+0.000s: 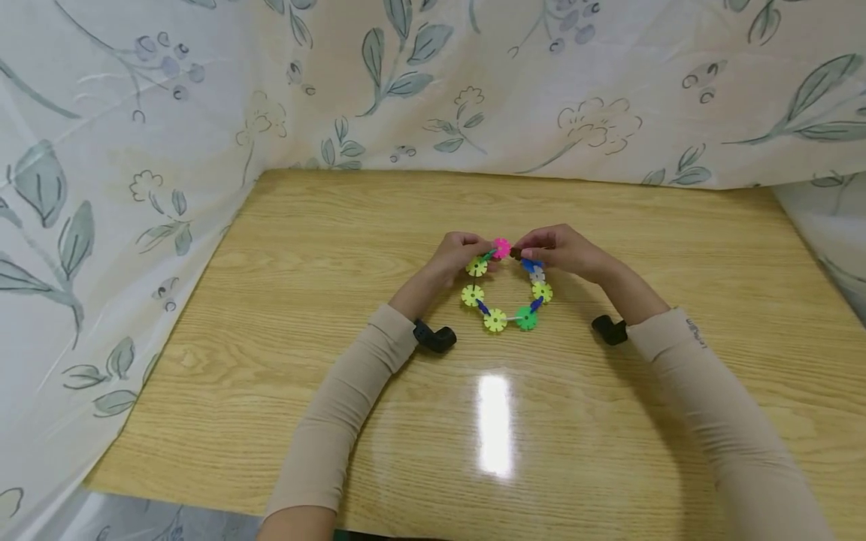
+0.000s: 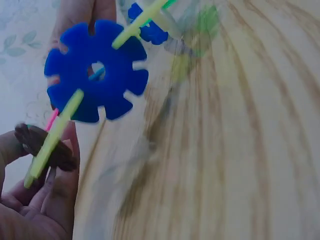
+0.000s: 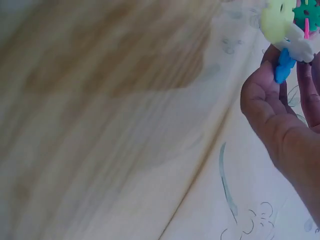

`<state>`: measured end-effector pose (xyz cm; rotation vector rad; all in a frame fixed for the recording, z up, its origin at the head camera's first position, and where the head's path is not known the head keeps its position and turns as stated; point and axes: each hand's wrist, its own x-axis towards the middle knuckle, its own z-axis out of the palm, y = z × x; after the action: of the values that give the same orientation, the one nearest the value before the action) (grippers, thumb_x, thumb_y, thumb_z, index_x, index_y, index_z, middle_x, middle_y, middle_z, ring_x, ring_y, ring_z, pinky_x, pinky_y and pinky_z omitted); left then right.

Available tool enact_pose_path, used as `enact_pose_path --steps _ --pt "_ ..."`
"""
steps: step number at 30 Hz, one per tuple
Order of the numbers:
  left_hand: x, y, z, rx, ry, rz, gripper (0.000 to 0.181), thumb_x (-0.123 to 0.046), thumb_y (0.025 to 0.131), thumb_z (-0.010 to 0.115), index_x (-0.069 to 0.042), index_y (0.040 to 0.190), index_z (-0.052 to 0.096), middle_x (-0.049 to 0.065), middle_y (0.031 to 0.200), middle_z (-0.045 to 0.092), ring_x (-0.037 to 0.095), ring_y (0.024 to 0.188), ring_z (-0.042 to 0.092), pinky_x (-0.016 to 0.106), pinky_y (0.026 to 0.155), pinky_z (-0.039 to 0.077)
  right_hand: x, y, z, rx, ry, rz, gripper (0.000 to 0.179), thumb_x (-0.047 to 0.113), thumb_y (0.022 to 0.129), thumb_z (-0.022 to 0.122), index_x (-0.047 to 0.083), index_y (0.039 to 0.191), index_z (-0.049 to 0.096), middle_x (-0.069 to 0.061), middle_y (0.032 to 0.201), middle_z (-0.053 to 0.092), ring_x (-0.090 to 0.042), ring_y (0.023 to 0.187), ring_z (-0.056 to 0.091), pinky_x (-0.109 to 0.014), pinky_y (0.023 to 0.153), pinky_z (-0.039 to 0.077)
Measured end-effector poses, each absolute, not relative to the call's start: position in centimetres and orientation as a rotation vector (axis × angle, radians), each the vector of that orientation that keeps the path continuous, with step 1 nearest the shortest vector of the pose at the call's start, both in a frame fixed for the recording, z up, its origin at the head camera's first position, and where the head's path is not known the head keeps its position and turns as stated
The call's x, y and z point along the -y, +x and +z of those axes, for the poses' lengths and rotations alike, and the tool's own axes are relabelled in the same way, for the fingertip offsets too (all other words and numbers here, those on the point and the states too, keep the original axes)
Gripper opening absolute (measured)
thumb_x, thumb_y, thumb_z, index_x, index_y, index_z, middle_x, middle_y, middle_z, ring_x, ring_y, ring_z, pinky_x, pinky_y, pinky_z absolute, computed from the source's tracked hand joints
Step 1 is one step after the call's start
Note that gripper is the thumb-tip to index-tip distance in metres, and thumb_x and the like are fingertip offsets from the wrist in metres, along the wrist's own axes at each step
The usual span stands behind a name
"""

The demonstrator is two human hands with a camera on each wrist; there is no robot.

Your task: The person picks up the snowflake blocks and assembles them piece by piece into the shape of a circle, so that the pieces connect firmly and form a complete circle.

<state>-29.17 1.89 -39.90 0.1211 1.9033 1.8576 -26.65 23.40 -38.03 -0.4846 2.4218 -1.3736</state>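
A loop of notched plastic linking discs (image 1: 495, 321) in yellow, green, blue, white, pink and brown hangs between both hands over the table. At its upper left, my left hand (image 1: 455, 255) pinches the chain beside the pink disc (image 1: 501, 248). My right hand (image 1: 561, 246) grips the other upper side, with the brown disc (image 1: 516, 254) at its fingertips and a blue disc (image 1: 531, 265) just below. The pink and brown discs sit close together. In the left wrist view a dark blue disc (image 2: 80, 70) covers part of the scene; the right wrist view shows a white disc (image 3: 300, 47) by the fingers.
The wood-grain table (image 1: 304, 361) spreads beneath both arms, with a bright light reflection (image 1: 495, 424) near the front. Leaf-patterned cloth (image 1: 433, 90) hangs along the back and left. Black wrist cameras (image 1: 435, 338) stick out from the sleeves.
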Motion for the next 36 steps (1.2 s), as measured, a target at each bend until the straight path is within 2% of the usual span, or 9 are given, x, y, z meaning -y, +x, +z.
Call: enact_pose_path --steps 3,6,10,14,18,24,28,32,36 --pt "-1.8 -29.2 -40.0 -1.942 0.129 1.84 0.023 -0.014 0.09 0.059 0.007 0.098 0.065 0.013 0.09 0.069 0.013 0.068 0.067 0.022 0.063 0.054 -23.3 -26.8 -38.1 -2.41 -0.481 -1.401 0.026 0.013 0.094 0.052 -0.003 0.113 0.06 -0.009 0.107 0.064 -0.007 0.089 0.056 -0.022 0.075 0.049" --pt "-1.7 -29.3 -40.1 -2.002 0.133 1.802 0.022 -0.016 0.088 0.061 0.005 0.093 0.067 0.005 0.085 0.065 0.006 0.066 0.06 0.016 0.058 0.048 -23.2 -26.9 -38.2 -2.403 -0.485 -1.421 0.024 0.012 0.093 0.054 -0.005 0.108 0.061 -0.005 0.098 0.065 -0.008 0.084 0.055 -0.021 0.073 0.048" --pt "-1.6 -29.2 -40.3 -1.989 0.141 1.806 0.018 -0.012 0.087 0.061 0.005 0.089 0.066 0.0 0.079 0.062 0.006 0.064 0.055 0.015 0.055 0.045 -23.0 -26.8 -38.1 -2.415 -0.506 -1.443 0.019 0.009 0.092 0.055 -0.008 0.097 0.062 -0.002 0.085 0.065 -0.01 0.075 0.052 -0.021 0.068 0.046" --pt "-1.7 -29.1 -40.4 -1.875 0.132 1.88 0.017 -0.007 0.088 0.059 0.009 0.094 0.064 0.002 0.072 0.064 0.009 0.063 0.061 0.016 0.056 0.049 -22.7 -26.8 -38.0 -2.439 -0.519 -1.471 0.016 0.007 0.091 0.056 -0.008 0.088 0.062 0.0 0.078 0.065 -0.011 0.069 0.049 -0.023 0.063 0.043" --pt "-1.7 -29.0 -40.5 -1.846 0.093 1.907 0.019 -0.006 0.089 0.058 0.011 0.096 0.063 0.003 0.072 0.063 0.01 0.06 0.061 0.016 0.054 0.049 -22.4 -26.8 -38.1 -2.427 -0.525 -1.51 0.014 0.004 0.089 0.057 -0.007 0.083 0.063 0.0 0.076 0.065 -0.011 0.067 0.051 -0.023 0.061 0.044" --pt "-1.8 -28.9 -40.4 -1.925 0.074 1.891 0.018 -0.006 0.087 0.06 0.01 0.097 0.064 0.006 0.079 0.063 0.009 0.066 0.059 0.016 0.059 0.049 -22.2 -26.7 -37.9 -2.415 -0.545 -1.524 0.014 0.002 0.089 0.057 -0.006 0.081 0.064 -0.002 0.076 0.065 -0.011 0.064 0.047 -0.023 0.058 0.041" --pt "-1.9 -28.7 -40.3 -1.951 0.067 1.891 0.016 -0.006 0.087 0.061 0.008 0.093 0.065 0.006 0.079 0.064 0.01 0.067 0.058 0.016 0.06 0.048 -22.0 -26.6 -37.8 -2.411 -0.541 -1.536 0.014 0.002 0.089 0.057 -0.006 0.079 0.063 -0.004 0.076 0.066 -0.01 0.064 0.05 -0.022 0.059 0.043" --pt "-2.0 -28.6 -40.3 -2.013 0.085 1.876 0.015 -0.007 0.086 0.062 0.007 0.087 0.066 0.004 0.08 0.064 0.008 0.07 0.056 0.015 0.059 0.046 -21.9 -26.7 -37.8 -2.439 -0.568 -1.506 0.015 0.004 0.088 0.059 -0.01 0.081 0.062 -0.004 0.076 0.066 -0.009 0.064 0.051 -0.021 0.058 0.043" --pt "-2.2 -28.8 -40.6 -2.003 0.07 1.868 0.017 -0.008 0.086 0.062 0.008 0.091 0.067 0.004 0.082 0.064 0.007 0.069 0.056 0.015 0.058 0.045 -22.0 -26.9 -38.0 -2.478 -0.547 -1.455 0.017 0.004 0.089 0.058 -0.012 0.085 0.062 -0.002 0.073 0.065 -0.009 0.062 0.046 -0.022 0.057 0.04"
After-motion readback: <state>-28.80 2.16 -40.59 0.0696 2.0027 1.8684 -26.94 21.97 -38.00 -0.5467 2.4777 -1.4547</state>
